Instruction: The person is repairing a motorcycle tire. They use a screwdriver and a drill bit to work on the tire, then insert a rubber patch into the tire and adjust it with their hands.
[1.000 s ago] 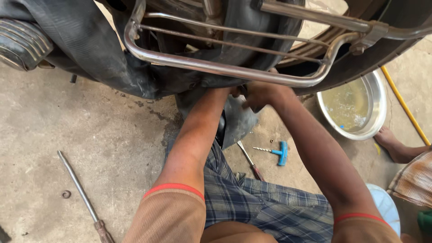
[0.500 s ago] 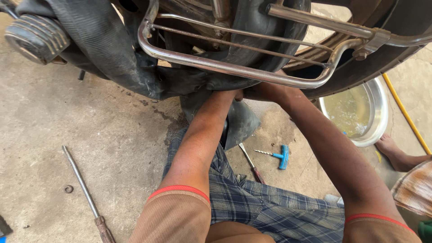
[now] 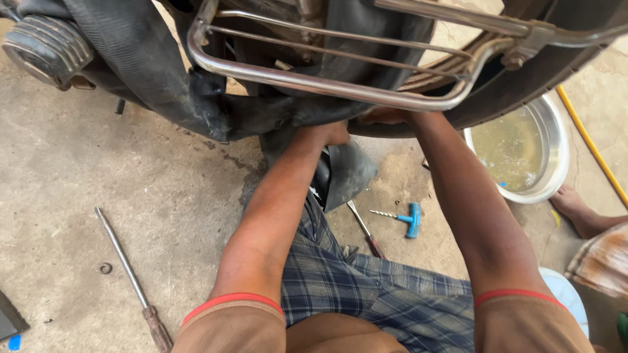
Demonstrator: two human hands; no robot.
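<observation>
Left hand (image 3: 324,133): upper centre of the frame, pushed up under the black rubber; fingers hidden, so whether it grips or lies flat cannot be told.
Right hand (image 3: 386,116): just right of the left hand, tucked beneath the metal rack; only knuckles show, grip cannot be told.
Inner tube (image 3: 150,78): slack black rubber draped across the upper left and centre, hanging down to where both hands meet it; a loose fold (image 3: 347,173) sags below the left wrist.
Tyre (image 3: 543,72): dark curved band sweeping across the upper right, above the right forearm.
Metal rack (image 3: 314,82): bent chrome tubing spanning the top of the frame, in front of the tube and tyre.
Footrest (image 3: 46,49): ribbed rubber peg, upper left corner.
Basin (image 3: 553,176): round steel bowl with murky water, right edge, just beside the right forearm.
Blue-handled tool (image 3: 409,219): T-shaped, lying on the concrete at centre right, between the two forearms.
Screwdriver (image 3: 366,229): dark red handle, just left of the blue tool, near the checked cloth.
Long rod (image 3: 131,278): thin steel bar with a worn handle, lower left, lying slantwise on the floor.
Small ring (image 3: 105,268): on the concrete just left of the rod.
Yellow hose (image 3: 592,147): thin line along the right edge.
Another person's foot (image 3: 579,209): bare, right edge, below the basin.
</observation>
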